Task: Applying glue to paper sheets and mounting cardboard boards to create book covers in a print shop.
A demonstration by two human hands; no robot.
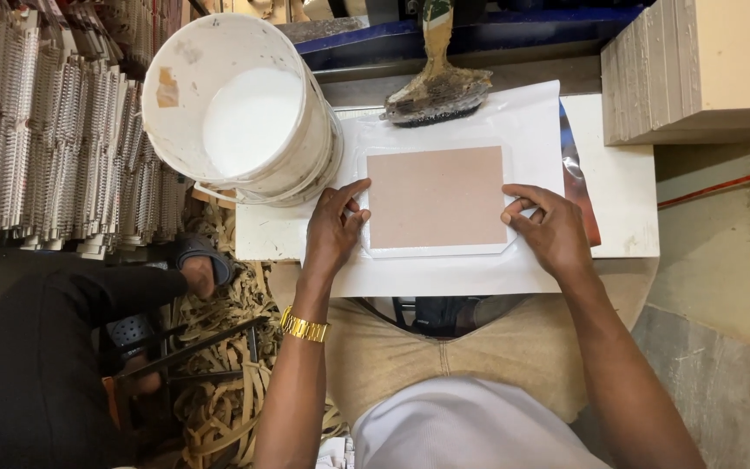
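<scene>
Neither grip closes: the left hand (333,227) and right hand (549,227) press open fingertips on opposite edges of the brown board (436,196) lying on white paper (444,274). Uneven pressure could skew it; the glue bucket (240,108) stands just beyond the left hand.

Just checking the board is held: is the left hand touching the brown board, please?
Touching. The head view shows the left hand's fingertips resting on the brown board's left edge.

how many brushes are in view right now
1. The brush lies at the far edge of the white sheet, just beyond the brown board and right of the white bucket. Others could be hidden in the clutter.
</scene>
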